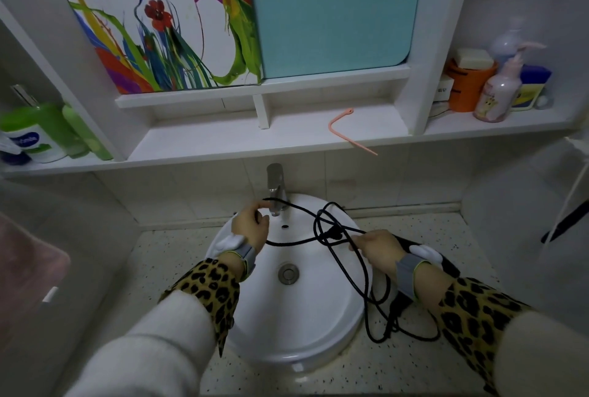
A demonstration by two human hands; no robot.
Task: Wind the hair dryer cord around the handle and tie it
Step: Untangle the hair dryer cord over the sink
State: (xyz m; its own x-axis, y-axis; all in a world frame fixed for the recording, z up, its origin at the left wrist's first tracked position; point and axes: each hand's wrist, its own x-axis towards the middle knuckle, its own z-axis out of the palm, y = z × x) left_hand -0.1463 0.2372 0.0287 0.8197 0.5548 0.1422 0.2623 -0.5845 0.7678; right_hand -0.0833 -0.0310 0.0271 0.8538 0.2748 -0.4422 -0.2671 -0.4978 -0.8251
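Note:
A black hair dryer cord (301,209) stretches in loose loops over the white sink (255,326). My left hand (250,226) pinches one stretch of it near the faucet. My right hand (377,245) grips the cord on the right side, where it crosses itself around the plug (331,234). The black hair dryer (400,304) lies mostly hidden under my right wrist at the sink's right edge, with more cord looped on the counter below it.
A chrome faucet (275,187) stands at the back of the sink. A pink hooked strip (345,129) lies on the white shelf (223,141) above. Bottles (497,90) fill the right shelf and green bottles (47,129) the left. Speckled counter (366,371) surrounds the sink.

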